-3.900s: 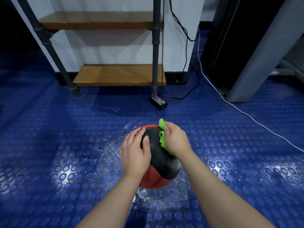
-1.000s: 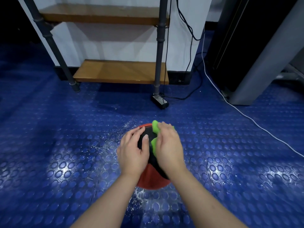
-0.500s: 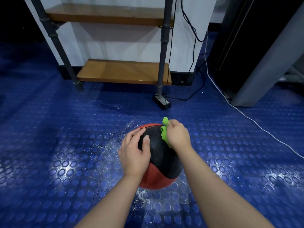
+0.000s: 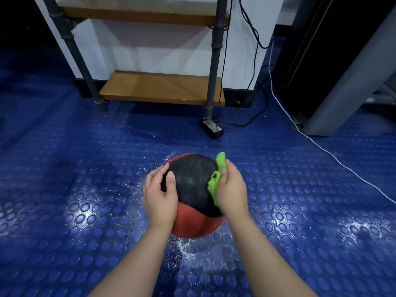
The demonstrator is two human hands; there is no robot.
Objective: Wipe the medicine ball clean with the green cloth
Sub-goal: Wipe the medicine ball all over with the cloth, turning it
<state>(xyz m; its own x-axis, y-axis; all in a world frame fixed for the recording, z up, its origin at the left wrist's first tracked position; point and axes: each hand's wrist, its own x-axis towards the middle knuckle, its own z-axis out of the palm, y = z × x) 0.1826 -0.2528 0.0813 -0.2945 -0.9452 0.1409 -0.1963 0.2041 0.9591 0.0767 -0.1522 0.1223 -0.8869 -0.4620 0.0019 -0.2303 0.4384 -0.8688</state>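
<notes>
A black and red medicine ball (image 4: 192, 185) sits on the blue studded floor, low in the middle of the view. My left hand (image 4: 159, 196) lies flat against its left side, fingers spread over the black panel. My right hand (image 4: 232, 189) holds the bunched green cloth (image 4: 215, 183) and presses it against the ball's right side. Part of the cloth sticks out above my fingers; the rest is hidden under my palm.
The floor (image 4: 85, 200) around the ball is wet and glossy. A pipe-frame shelf with wooden boards (image 4: 162, 87) stands behind it, with a small black box (image 4: 212, 127) and cables at its foot. A white cable (image 4: 334, 157) crosses the floor on the right by a grey cabinet (image 4: 334, 82).
My right hand has slid the cloth from the top of the ball over to its right side and a little lower. My left hand has kept its place on the left side.
</notes>
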